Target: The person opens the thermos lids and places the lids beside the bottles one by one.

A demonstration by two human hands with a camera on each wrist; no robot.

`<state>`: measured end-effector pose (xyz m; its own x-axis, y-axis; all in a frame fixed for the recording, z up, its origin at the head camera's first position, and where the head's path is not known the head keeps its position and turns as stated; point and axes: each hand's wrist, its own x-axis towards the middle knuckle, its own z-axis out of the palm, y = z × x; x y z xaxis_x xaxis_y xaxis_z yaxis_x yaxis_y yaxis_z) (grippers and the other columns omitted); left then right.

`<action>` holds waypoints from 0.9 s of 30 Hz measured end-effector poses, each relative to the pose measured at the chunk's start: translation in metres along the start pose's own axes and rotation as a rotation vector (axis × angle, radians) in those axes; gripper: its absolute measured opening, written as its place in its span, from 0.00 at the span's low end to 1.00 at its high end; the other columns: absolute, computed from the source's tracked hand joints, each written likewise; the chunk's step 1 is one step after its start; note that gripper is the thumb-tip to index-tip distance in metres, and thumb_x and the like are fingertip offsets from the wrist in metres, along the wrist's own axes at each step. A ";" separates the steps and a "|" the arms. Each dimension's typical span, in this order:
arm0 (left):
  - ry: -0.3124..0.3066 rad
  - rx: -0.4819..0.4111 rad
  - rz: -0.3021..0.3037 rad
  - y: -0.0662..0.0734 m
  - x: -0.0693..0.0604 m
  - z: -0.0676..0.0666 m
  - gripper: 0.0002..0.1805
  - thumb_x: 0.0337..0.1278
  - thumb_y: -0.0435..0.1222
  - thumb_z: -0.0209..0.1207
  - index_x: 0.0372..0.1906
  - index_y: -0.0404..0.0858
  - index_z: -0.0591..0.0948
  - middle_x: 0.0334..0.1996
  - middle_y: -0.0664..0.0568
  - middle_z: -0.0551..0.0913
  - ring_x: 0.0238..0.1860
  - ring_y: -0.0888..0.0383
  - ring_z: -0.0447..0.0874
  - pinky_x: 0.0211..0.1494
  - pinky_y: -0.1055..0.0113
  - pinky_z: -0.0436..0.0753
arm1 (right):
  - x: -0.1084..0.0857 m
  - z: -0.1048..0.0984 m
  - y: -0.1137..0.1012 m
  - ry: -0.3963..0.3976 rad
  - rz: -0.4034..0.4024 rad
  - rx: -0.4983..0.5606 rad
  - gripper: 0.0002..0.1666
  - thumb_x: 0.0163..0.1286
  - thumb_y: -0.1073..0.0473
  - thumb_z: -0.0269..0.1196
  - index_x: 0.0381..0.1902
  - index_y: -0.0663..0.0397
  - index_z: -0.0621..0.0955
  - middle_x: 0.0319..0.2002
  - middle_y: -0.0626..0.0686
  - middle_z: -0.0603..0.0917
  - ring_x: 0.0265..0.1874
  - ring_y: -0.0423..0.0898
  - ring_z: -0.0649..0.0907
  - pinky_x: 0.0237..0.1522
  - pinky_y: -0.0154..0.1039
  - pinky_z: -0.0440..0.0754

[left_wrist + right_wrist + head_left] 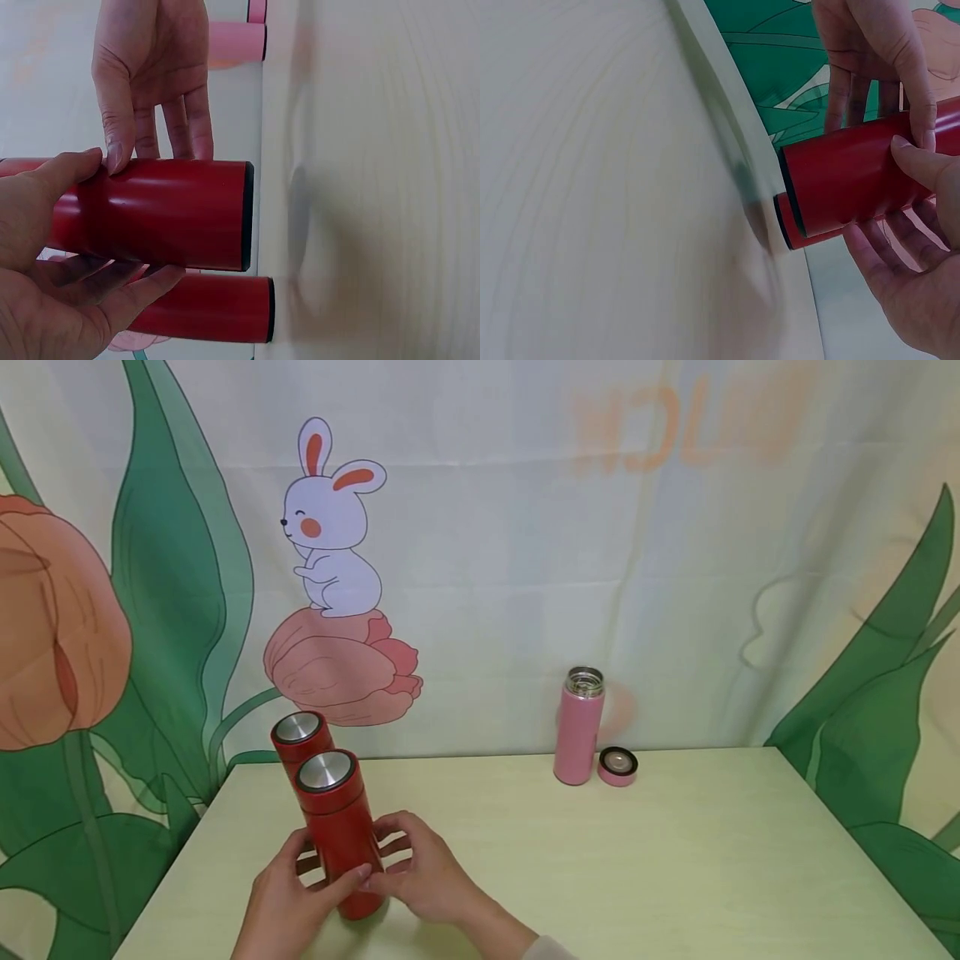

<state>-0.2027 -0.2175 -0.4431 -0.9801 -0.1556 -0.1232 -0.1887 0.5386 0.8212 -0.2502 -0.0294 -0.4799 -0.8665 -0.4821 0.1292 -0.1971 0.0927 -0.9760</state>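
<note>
Between my two hands a red thermos flask (341,835) with a silver-topped lid is held close to upright. My left hand (288,893) grips it from the left, thumb across the front. The right hand (431,877) holds its right side, thumb in front and fingers behind. In the left wrist view its dark-rimmed base (247,217) appears slightly off the table. Just behind stands a second red flask (296,739), partly hidden by the first.
Toward the back right a pink flask (579,731) stands with its mouth uncovered, and its pink lid (617,768) lies beside it. The pale wooden table (600,877) ends at a printed curtain (487,568) with a rabbit and flowers.
</note>
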 end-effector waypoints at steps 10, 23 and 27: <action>0.028 -0.101 0.135 0.017 0.001 0.027 0.46 0.50 0.52 0.77 0.72 0.46 0.68 0.66 0.44 0.79 0.63 0.42 0.80 0.58 0.50 0.87 | -0.013 -0.028 0.005 0.056 -0.007 0.005 0.33 0.62 0.59 0.76 0.63 0.41 0.75 0.56 0.48 0.81 0.51 0.39 0.84 0.52 0.34 0.86; -0.016 -0.153 0.192 0.039 0.006 0.063 0.44 0.49 0.49 0.78 0.70 0.44 0.71 0.66 0.47 0.79 0.63 0.44 0.81 0.58 0.51 0.87 | -0.035 -0.063 0.007 0.133 -0.025 -0.018 0.33 0.62 0.60 0.75 0.63 0.49 0.75 0.58 0.54 0.80 0.56 0.49 0.81 0.57 0.42 0.86; -0.010 -0.171 0.233 0.045 0.006 0.074 0.43 0.49 0.50 0.79 0.68 0.43 0.73 0.64 0.47 0.81 0.60 0.46 0.82 0.57 0.52 0.88 | -0.042 -0.074 0.008 0.151 -0.015 -0.034 0.33 0.63 0.60 0.75 0.64 0.49 0.74 0.61 0.53 0.79 0.56 0.49 0.81 0.58 0.44 0.86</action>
<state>-0.2217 -0.1325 -0.4481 -0.9965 -0.0353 0.0752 0.0541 0.4110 0.9100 -0.2498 0.0560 -0.4799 -0.9219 -0.3477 0.1708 -0.2234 0.1170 -0.9677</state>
